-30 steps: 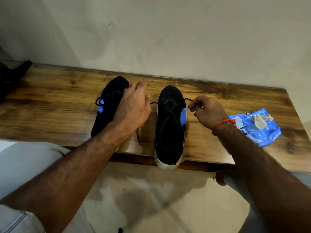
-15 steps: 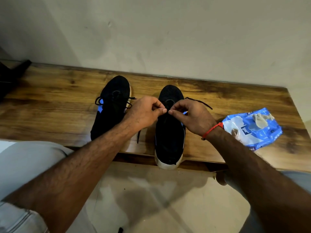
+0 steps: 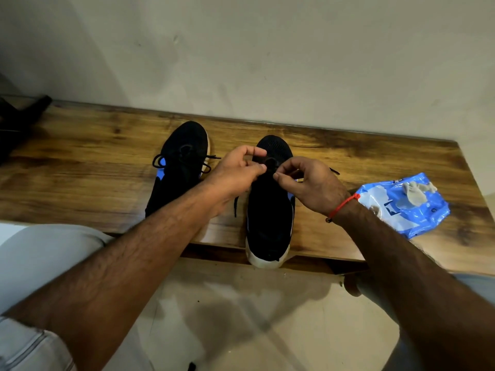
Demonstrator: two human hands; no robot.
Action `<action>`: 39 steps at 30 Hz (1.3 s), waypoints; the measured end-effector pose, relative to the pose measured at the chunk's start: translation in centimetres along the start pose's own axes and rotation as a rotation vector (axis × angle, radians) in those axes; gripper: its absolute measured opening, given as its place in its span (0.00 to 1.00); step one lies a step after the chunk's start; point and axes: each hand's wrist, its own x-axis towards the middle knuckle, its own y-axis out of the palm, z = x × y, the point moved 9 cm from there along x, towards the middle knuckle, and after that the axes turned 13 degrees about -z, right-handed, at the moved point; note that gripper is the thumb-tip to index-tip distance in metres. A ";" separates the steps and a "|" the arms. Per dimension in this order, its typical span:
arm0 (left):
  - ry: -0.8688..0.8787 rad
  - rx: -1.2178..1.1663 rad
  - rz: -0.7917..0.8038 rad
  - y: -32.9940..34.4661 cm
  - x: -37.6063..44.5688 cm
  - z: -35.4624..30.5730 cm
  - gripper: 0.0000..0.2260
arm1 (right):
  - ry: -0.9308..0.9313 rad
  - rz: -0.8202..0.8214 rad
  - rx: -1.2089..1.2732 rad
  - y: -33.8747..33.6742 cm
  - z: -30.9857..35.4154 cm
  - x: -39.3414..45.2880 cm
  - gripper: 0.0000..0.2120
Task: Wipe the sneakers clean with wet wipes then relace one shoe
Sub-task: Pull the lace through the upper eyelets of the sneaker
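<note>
The person is working at the relacing part of the task, judging by how both hands are meeting over the right-hand sneaker (image 3: 269,210), which is lying on the wooden counter (image 3: 80,183) with its toe toward the wall and its white heel hanging just over the near edge. The left hand (image 3: 238,170) is curling in from the left with thumb and forefinger closing in a pinch on the black lace (image 3: 261,159) at the top of the eyelets, and the right hand (image 3: 310,183) is mirroring it, its fingers (image 3: 278,178) bent and pinching what looks like the other run of that lace, though the dark cord against the dark mesh is making the exact hold hard to read. One loose lace end is trailing off behind the right hand and another is dangling on the shoe's left side. The next move is probably calling for fine work: pulling the two runs even and crossing or knotting them without letting either slip. The other sneaker (image 3: 179,170) is sitting just to the left, laced, with its loops spilling out to both sides. The blue wet wipes pack (image 3: 404,204) is lying near the right wrist, a crumpled wipe (image 3: 413,194) resting on top of it. Nothing is blocking the hands; the main trouble is likely the poor contrast and the overhanging heel, which could be tipping if pulled hard.
</note>
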 end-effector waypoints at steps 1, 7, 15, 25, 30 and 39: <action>-0.028 0.005 0.010 0.1 -0.1 0.1 0.12 | -0.001 0.007 -0.003 0.1 0.0 0.0 0.05; -0.201 -0.204 0.019 0.7 -0.5 1.0 0.11 | 0.002 0.004 -0.029 0.4 -0.2 0.1 0.04; -0.323 -0.407 0.049 0.9 -0.7 1.3 0.12 | 0.036 -0.019 0.022 0.1 -0.6 0.3 0.05; -0.290 -0.414 0.034 0.4 -0.2 1.0 0.17 | 0.054 0.048 0.058 0.8 -0.5 0.2 0.06; -0.063 -0.148 0.057 -0.8 0.0 -0.3 0.20 | 0.070 0.061 0.059 0.9 -0.7 0.0 0.06; 0.487 0.538 -0.288 -2.4 0.0 -2.7 0.11 | 0.070 0.046 0.030 1.1 -0.5 0.3 0.04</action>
